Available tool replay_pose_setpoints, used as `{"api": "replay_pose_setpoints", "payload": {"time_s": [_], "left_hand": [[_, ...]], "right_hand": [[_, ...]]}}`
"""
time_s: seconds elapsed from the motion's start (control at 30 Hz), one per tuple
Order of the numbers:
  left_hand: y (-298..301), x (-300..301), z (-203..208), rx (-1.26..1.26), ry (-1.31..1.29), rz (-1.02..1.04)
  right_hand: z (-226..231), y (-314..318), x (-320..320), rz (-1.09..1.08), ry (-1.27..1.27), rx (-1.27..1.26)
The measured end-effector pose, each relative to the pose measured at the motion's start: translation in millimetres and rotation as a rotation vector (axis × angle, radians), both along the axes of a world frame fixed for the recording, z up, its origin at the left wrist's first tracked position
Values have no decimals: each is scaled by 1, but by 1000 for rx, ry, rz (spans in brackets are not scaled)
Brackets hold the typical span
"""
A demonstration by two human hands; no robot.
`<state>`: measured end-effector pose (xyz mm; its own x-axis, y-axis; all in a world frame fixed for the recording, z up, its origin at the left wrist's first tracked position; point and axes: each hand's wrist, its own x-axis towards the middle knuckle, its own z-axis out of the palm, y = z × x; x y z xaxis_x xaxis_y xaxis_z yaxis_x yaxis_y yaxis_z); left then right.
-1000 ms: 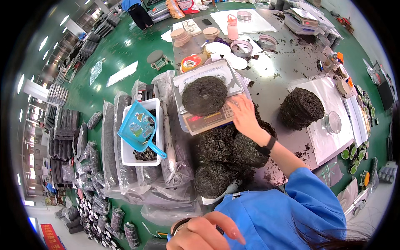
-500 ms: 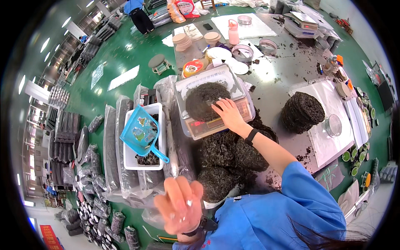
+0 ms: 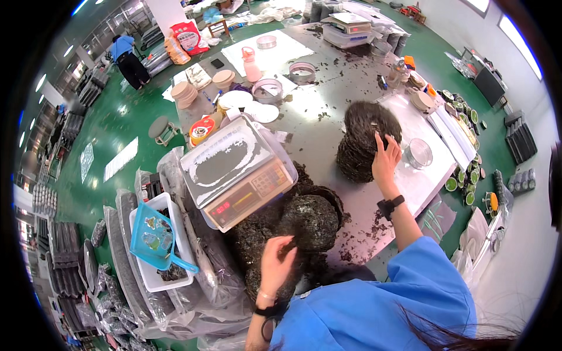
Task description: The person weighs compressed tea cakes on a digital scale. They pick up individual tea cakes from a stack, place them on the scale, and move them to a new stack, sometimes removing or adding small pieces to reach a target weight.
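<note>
On the metal table stands a stack [image 3: 354,161] of round, dark cakes of shredded, dried-seaweed-like material. My right hand [image 3: 386,159] has its fingers on the near edge of the top round cake [image 3: 370,120], which sits tilted and blurred. My left hand [image 3: 277,262] is at a lower pile, fingers and thumb curled toward each other beside a dark round cake [image 3: 310,219]; motion blur hides what lies between them. Left of the piles, the digital scale [image 3: 234,169] carries no cake, only pale and dark residue on its plate.
A white bin [image 3: 170,285] holds a blue dustpan [image 3: 153,237] and dark scraps, beside long plastic-wrapped rolls. Near the stack are a clear ring [image 3: 418,153] and papers. Farther off stand a pink bottle [image 3: 250,65], metal rings, wooden discs and a second scale [image 3: 351,24].
The dark cake has left the scale. My right hand has moved right to the stack, which now has a cake on top. My left hand has come down to the lower pile.
</note>
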<state>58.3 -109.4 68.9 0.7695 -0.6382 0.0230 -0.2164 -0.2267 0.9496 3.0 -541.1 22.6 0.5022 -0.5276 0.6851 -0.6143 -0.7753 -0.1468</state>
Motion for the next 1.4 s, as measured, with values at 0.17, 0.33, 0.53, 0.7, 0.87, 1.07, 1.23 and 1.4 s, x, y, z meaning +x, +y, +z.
{"api": "replay_pose_setpoints", "payload": {"time_s": [0.17,0.33,0.53,0.7,0.87,1.07,1.23,1.4], "left_hand": [[-53,-28,-68,235,-440,-295],[-58,-33,-101,480,-671,-372],[-61,-26,-127,383,-699,-405],[-70,-32,-115,422,-669,-384],[-73,-36,-100,301,-420,-229],[-73,-39,-89,119,-291,59],[-35,1,-70,23,-195,499],[28,16,-51,-340,199,734]], "right_hand": [[-69,-56,-47,-13,273,112],[-16,3,-29,110,78,154],[-54,81,-58,392,166,412],[-99,156,-67,433,234,698],[-62,194,-56,578,-38,1092],[-22,203,-46,667,-520,1956],[-54,196,-53,823,110,1128],[-54,203,-66,934,686,325]]}}
